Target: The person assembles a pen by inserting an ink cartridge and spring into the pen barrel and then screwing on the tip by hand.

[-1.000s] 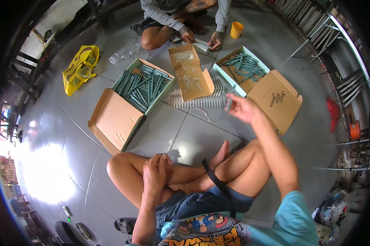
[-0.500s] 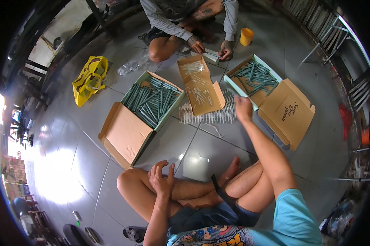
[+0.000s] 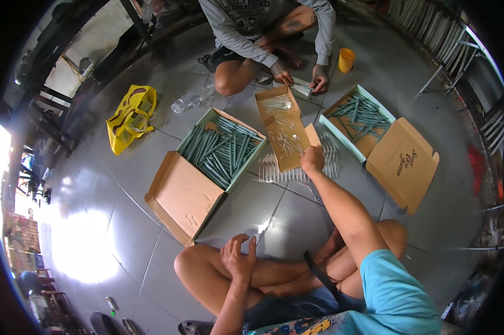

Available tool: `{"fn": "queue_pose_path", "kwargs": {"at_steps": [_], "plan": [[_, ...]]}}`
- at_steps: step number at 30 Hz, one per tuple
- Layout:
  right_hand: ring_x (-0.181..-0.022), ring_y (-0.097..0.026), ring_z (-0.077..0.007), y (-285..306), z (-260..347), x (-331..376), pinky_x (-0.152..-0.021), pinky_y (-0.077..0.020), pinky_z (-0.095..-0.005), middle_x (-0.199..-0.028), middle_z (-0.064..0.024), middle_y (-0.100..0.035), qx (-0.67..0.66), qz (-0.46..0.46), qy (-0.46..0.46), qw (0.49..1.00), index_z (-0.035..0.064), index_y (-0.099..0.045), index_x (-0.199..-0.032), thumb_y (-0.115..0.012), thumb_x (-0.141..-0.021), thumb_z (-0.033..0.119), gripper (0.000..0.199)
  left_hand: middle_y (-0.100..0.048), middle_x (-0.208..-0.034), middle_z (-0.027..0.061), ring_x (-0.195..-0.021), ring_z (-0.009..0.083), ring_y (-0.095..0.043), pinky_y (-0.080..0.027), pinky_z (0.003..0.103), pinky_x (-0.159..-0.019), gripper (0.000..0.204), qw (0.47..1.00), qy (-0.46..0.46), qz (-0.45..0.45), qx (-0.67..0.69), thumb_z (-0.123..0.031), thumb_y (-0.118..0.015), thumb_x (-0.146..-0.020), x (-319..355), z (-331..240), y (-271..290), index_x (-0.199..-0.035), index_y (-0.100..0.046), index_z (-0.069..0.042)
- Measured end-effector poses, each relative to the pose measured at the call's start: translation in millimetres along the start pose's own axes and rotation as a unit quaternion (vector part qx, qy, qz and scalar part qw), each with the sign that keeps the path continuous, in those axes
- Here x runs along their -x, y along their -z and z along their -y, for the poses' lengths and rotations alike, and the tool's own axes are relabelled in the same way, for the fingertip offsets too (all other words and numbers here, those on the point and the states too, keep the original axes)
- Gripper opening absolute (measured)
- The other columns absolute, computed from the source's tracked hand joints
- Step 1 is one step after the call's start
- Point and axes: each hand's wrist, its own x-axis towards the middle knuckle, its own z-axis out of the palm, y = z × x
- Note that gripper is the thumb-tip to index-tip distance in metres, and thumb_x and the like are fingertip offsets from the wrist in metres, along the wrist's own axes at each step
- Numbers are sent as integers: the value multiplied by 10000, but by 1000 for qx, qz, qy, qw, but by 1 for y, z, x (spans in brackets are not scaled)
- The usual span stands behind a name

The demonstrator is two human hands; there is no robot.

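Observation:
My right hand (image 3: 313, 160) reaches to the right edge of a narrow cardboard box (image 3: 277, 124). Its fingers are drawn together near the flap; whatever is between them is hidden. Thin clear plastic pieces (image 3: 288, 144) lie scattered in that box. Under and beside it, a row of clear slender tubes (image 3: 280, 174) rests on the tiles. My left hand (image 3: 238, 260) hovers over my folded leg with fingers apart, holding nothing. Left of the narrow box, an open carton (image 3: 245, 160) is full of grey-green pen-like sticks (image 3: 218, 148). A similar carton (image 3: 341, 139) with such sticks (image 3: 363, 114) stands to the right.
Across from me sits a person in a grey sweatshirt (image 3: 246, 47), both hands at a small white box (image 3: 301, 88). An orange cup (image 3: 346, 60) stands beside them. A yellow bag (image 3: 130, 120) and crumpled clear plastic (image 3: 193, 99) lie at the left.
My right hand has moved left, from beside the right carton to the narrow box's edge. My left hand keeps its pose. The whole view has shifted slightly.

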Motion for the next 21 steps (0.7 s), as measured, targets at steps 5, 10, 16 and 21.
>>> {"fn": "queue_pose_path", "kwargs": {"at_steps": [5,10,16,21], "plan": [[-948,-703,-337,-7,7,11,-810,-556,-416,-980,-143,-726,-118,38,-35,992,84,-742,-909,-725,-868,243,165,-706,-950,9,-886,222,-681,-478,360,-768,152,1000,7,-1,-6,-192,-776,-809,1,6,4,-903,-680,-121],[-785,-690,-201,3,-11,12,-708,-528,-335,-849,-79,-725,-288,8,-8,958,31,-718,-927,-750,-879,212,190,-708,-908,22,-856,234,-686,-485,364,-758,134,999,23,11,23,-190,-768,-820,0,0,1,-884,-687,-105],[-668,-566,-70,74,11,123,-588,-436,-218,-862,-12,-692,-577,168,-69,796,16,-696,-1000,-720,-909,174,183,-736,-989,139,-878,186,-706,-519,314,-848,350,924,262,87,266,-276,-690,-947,-24,-15,19,-1091,-691,42],[-670,-541,-42,141,9,269,-602,-438,-225,-803,-7,-690,-528,193,-9,827,23,-714,-986,-749,-892,190,194,-721,-1040,139,-965,185,-668,-518,310,-883,396,797,259,161,522,-267,-610,-1008,-47,-68,22,-1197,-645,79]]}}
